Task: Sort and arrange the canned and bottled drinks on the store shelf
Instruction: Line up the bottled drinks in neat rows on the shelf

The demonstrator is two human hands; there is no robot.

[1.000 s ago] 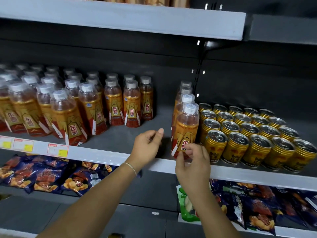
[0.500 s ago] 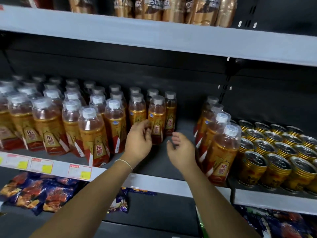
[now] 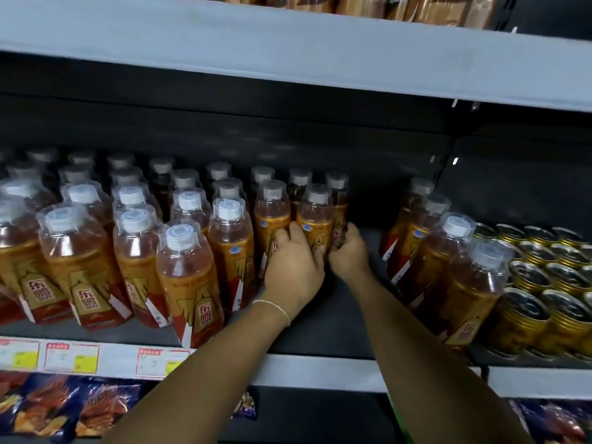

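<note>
Two orange drink bottles (image 3: 315, 219) stand mid-shelf at the right end of the big bottle block (image 3: 134, 238). Left hand (image 3: 293, 270) wraps the left one, right hand (image 3: 347, 251) grips the right one low. Past a bare gap on the shelf (image 3: 320, 370), four more bottles (image 3: 448, 267) and gold cans (image 3: 544, 283) sit at the right end.

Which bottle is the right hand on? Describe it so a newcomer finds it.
On the middle grey shelf, find the big bottle block's right edge beside the bare gap. The right hand touches the amber, grey-capped plastic bottle there, the front one.
</note>
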